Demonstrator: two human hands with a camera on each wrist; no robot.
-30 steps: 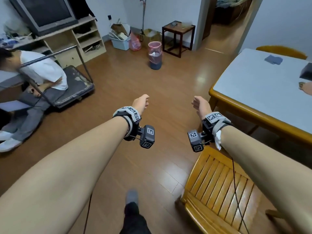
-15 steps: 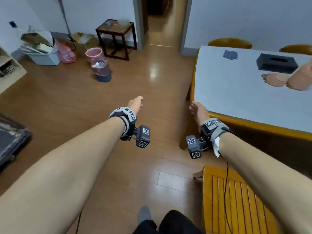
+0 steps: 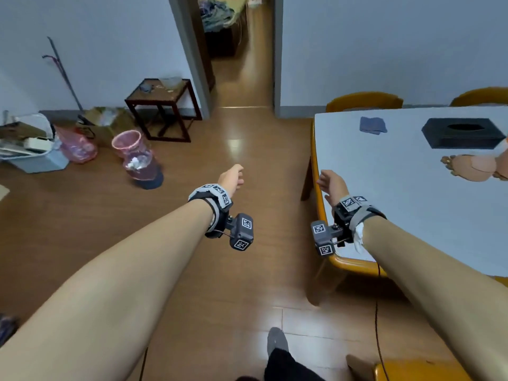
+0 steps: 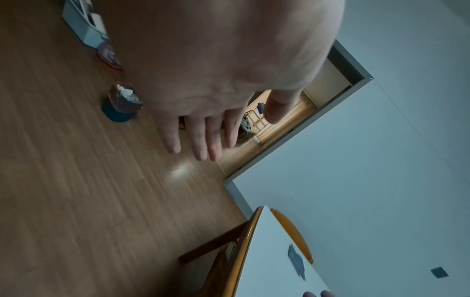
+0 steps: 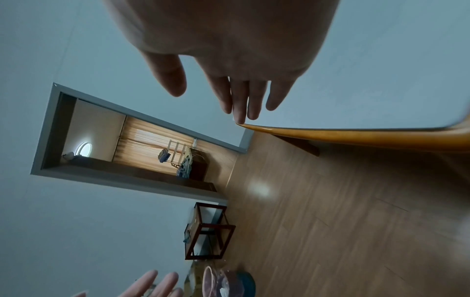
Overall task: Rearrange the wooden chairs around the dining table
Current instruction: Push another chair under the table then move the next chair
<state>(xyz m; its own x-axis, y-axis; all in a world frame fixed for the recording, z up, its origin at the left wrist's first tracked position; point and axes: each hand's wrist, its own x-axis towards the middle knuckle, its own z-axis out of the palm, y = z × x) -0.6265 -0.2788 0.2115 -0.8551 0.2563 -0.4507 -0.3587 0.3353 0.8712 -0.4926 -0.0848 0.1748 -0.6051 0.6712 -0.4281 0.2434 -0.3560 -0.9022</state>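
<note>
Since a moment ago the slatted chair that filled the lower right has slid almost out of sight, only its corner [image 3: 417, 371] showing by the person's right forearm, and the doorway [image 3: 242, 50] now stands straight ahead. Two more chairs stay tucked at the far side of the dining table [image 3: 406, 193], one chair back [image 3: 364, 101] near the corner, another [image 3: 481, 96] further right. The left hand [image 3: 232, 177] hangs over bare floor, fingers straight and slightly spread, holding nothing. The right hand [image 3: 332, 184] hovers above the table's near corner, fingers straight and close together with the thumb apart, also holding nothing. On the table lie a folded blue cloth [image 3: 372, 125] and a black tissue box [image 3: 463, 132], with another person's hand [image 3: 472, 167] resting near the right edge. Off to the left stand a pink bin [image 3: 137, 158], a small dark side table [image 3: 162, 108] and a tub of clutter [image 3: 33, 152] against the wall.
</note>
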